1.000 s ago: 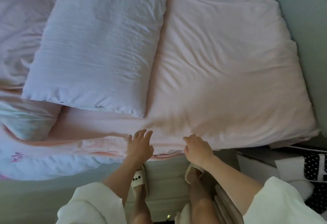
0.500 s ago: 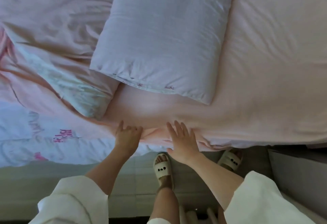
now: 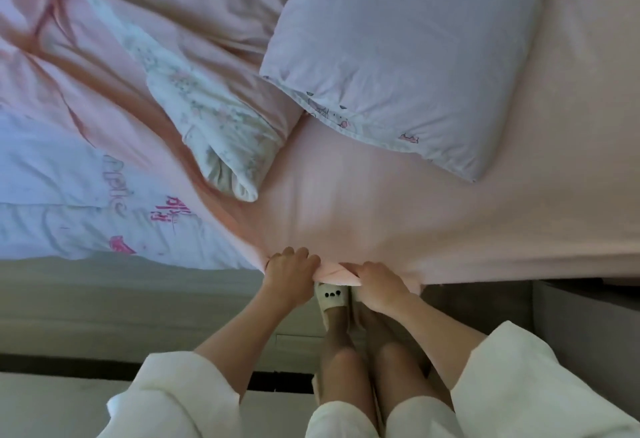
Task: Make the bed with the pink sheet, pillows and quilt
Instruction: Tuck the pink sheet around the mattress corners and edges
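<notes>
The pink sheet (image 3: 398,209) covers the right part of the bed and hangs over its near edge. My left hand (image 3: 291,269) grips a bunched fold of the sheet at that edge. My right hand (image 3: 375,283) grips the same edge just to the right, its fingers curled over the fabric. A pale lilac pillow (image 3: 408,49) lies on the sheet above my hands. A second pillow with a faint floral print (image 3: 207,115) lies to its left. The rumpled pink quilt (image 3: 86,67) is heaped at the upper left.
The bare white mattress with pink lettering (image 3: 86,209) shows at the left where the sheet stops. My slippered feet (image 3: 332,299) stand close to the bed side. A grey cabinet (image 3: 585,333) stands at the right.
I have stepped left along the bed, so the pillows now sit further right in view. Both hands, flat on the sheet edge before, have curled and gripped it.
</notes>
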Tool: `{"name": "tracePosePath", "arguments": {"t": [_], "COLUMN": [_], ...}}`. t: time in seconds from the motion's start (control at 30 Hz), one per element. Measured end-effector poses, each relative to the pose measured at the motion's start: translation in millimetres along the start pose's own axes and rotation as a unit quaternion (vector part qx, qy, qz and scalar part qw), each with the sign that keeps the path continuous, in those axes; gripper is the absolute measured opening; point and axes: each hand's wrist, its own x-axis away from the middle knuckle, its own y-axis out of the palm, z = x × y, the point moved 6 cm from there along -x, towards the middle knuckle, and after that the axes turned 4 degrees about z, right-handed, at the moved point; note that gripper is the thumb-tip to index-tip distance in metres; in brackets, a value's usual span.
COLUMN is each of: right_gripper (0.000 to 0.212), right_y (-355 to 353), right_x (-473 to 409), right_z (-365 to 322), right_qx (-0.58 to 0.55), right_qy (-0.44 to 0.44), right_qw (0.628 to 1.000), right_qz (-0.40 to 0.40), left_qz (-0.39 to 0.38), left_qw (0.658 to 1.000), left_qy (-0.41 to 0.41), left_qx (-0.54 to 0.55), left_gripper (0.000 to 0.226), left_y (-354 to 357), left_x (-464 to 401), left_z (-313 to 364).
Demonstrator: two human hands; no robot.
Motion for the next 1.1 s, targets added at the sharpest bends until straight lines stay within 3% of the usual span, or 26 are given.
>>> {"name": "tracePosePath", "arguments": {"t": [0.17,0.33,0.4,0.53,0.63,0.73,0.83,0.93,1.1], "right_gripper": [0.053,0.042,0.038,0.033,0.032,0.027,0.024,0.028,0.025], "right_y": [11,52,60,51,54,68,86,107,133], "right_x": [9,21,23,18,15,15,18,25,28], "right_z": [-13,-40,-45,-51,-61,-74,-96,-116,-137], "right_qx": [0.022,0.001,-0.008,-0.004,0.025,0.047,0.063,0.068,0.06], "right_qy": [-0.017,-0.054,-0.058,-0.064,-0.085,-0.103,-0.12,-0.127,-0.121], "right_qw": [0.999,0.992,0.991,0.991,0.987,0.98,0.969,0.96,0.962], "right_qz": [-0.039,-0.112,-0.122,-0.116,-0.135,-0.165,-0.205,-0.242,-0.235], "left_qz": [-0.084,-0.057,-0.074,-0.025,0.008,-0.057,-0.074,-0.052,0.068], "left_qw": [0.995,0.995,0.993,0.994,0.994,0.989,0.98,0.98,0.974], "left_qy": [-0.053,-0.079,-0.088,-0.104,-0.105,-0.135,-0.183,-0.194,-0.214], "left_qx": [-0.001,-0.007,0.01,0.032,-0.002,0.002,-0.027,-0.008,-0.013], "left_gripper": [0.032,0.025,0.029,0.026,0.038,0.023,0.029,0.033,0.029], "left_y": [25,39,47,41,53,71,94,102,99], "left_x": [38,62,66,74,87,109,136,150,177], "left_z": [-9,-23,-28,-37,-43,-48,-56,-65,-92]}}
